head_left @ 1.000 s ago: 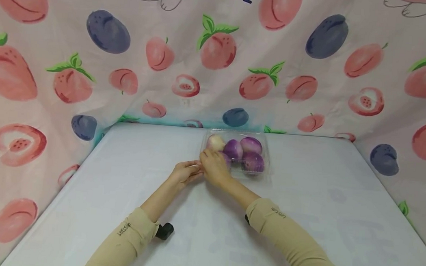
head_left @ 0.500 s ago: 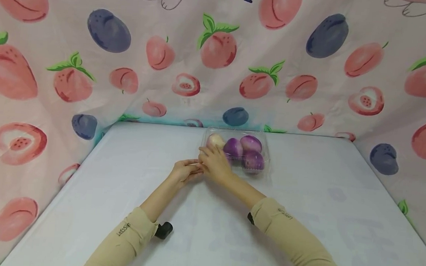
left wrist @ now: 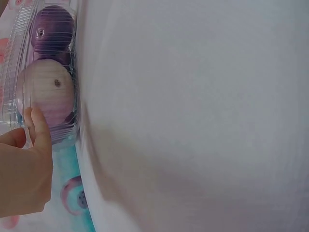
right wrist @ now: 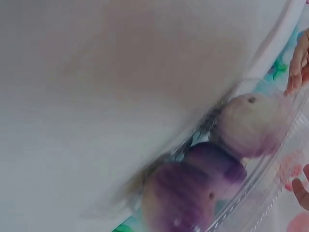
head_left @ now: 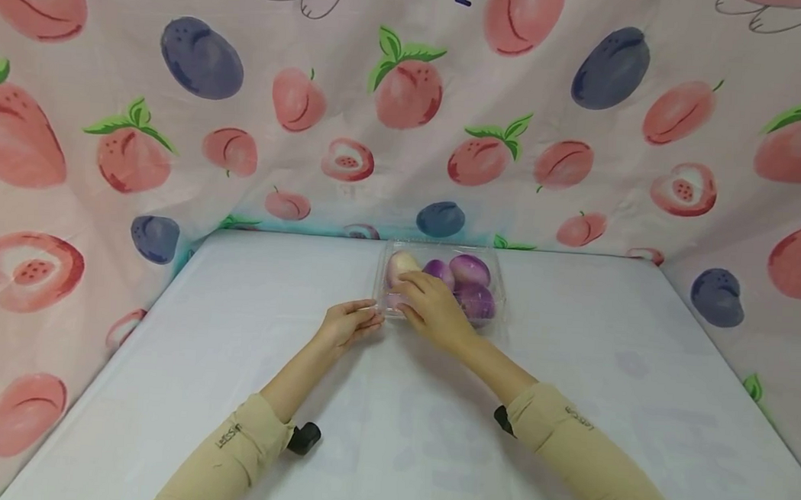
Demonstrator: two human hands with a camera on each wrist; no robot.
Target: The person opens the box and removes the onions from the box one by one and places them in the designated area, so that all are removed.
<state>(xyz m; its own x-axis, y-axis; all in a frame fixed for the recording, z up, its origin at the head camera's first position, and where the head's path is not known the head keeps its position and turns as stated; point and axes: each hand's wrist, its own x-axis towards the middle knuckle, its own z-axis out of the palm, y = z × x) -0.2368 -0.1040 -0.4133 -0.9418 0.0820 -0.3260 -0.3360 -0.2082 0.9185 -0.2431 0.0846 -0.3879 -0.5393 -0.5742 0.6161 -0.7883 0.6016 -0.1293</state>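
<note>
A clear plastic clamshell box [head_left: 501,294] stands at the back middle of the table, its lid down over several round purple-and-white vegetables [head_left: 470,269]. At the box's front left corner is my left hand [head_left: 346,325], pinching the rim between thumb and fingers. In the left wrist view those fingertips overlap the box end beside a pale vegetable [left wrist: 48,89]. My right hand [head_left: 441,312] reaches over the front of the lid, fingers loosely bent and parted. It hides some of the contents in the head view. In the right wrist view only its fingertips [right wrist: 300,193] show, near the rim.
A white cloth covers the table [head_left: 268,272]. Behind and at both sides hangs a fruit-printed curtain [head_left: 303,37]. A black wrist camera [head_left: 304,438] sits below the left sleeve, and another [head_left: 503,419] by the right sleeve.
My right hand has moved right along the box front, away from the left corner where it was beside my left hand. The left hand and the box have stayed in place.
</note>
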